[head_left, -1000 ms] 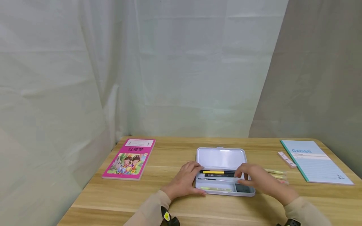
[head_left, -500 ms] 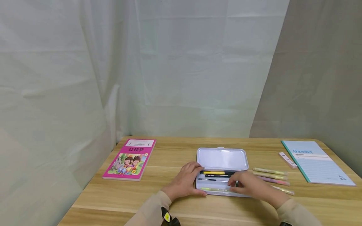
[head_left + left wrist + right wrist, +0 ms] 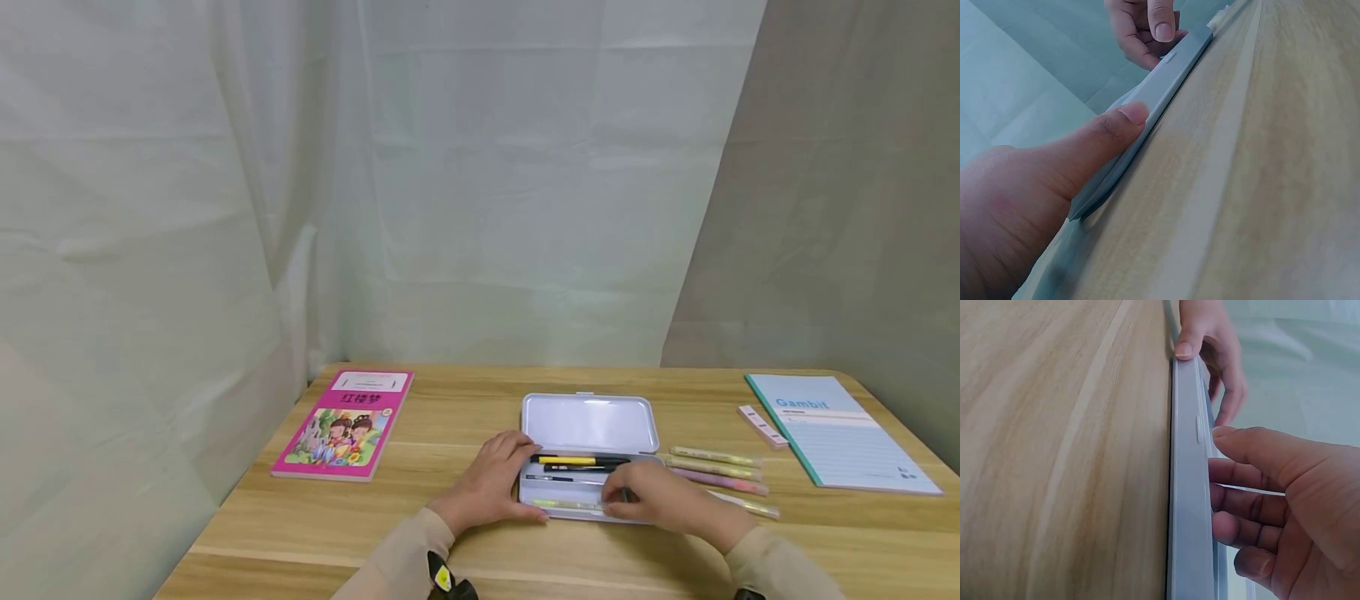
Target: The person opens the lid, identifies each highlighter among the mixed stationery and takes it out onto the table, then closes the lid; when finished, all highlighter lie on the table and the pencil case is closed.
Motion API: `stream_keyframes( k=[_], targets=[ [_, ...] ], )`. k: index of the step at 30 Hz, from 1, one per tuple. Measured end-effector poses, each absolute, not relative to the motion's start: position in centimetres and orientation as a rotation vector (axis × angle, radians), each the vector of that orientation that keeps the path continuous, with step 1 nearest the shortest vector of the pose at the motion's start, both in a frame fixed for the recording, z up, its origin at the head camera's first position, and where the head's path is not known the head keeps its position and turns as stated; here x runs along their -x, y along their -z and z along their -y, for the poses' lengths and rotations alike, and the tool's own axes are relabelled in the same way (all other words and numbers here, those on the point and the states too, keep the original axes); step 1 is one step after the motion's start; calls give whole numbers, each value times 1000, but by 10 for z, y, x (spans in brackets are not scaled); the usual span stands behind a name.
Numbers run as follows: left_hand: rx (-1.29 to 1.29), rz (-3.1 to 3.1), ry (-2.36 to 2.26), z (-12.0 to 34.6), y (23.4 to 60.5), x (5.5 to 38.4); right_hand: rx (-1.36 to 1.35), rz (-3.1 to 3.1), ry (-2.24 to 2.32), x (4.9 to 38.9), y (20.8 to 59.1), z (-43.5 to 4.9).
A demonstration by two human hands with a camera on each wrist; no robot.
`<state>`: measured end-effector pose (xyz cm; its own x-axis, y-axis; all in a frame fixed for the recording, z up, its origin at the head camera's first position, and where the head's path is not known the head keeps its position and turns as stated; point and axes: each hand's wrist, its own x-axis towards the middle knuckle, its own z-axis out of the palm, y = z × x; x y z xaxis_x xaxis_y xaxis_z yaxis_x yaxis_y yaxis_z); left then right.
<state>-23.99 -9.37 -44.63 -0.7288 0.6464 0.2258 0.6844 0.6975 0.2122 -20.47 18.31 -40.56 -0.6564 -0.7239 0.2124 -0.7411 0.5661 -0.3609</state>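
An open white pencil case (image 3: 588,422) lies on the table, lid folded back. My left hand (image 3: 491,479) grips its left end, thumb along the front wall (image 3: 1129,112) and fingers at the far side. Inside lie a yellow-and-black pen (image 3: 566,459), a black pen (image 3: 576,468), a slim clear pen (image 3: 553,478) and, in the front compartment, a yellow highlighter (image 3: 566,504). My right hand (image 3: 660,496) reaches over the front rim with bent fingers, at the highlighter's right end. Its fingertips are hidden behind the rim; I cannot tell whether they pinch the highlighter.
Several highlighters (image 3: 716,456) lie side by side right of the case. Beyond them are a small pale pink strip (image 3: 763,426) and a light blue notebook (image 3: 843,433). A pink book (image 3: 343,425) lies at the left. Pale curtains (image 3: 480,183) hang behind the wooden table (image 3: 450,417).
My right hand has moved left and toward the front of the case, now covering the dark block in its right compartment. The highlighters on the table show more fully. The left hand stays put.
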Motion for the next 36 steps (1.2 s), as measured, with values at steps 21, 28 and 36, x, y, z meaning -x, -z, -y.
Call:
stream_keyframes(
  k=[21,28,36],
  targets=[
    [1100,2755,450,94,446,239,-1190,2876,-626,204,408,-178],
    [1097,2750,435,95,444,239,-1163,2880,-623,203,407,-176],
    [1103,2750,423,95,446,239,-1158,2862,-574,205,406,-176]
  ],
)
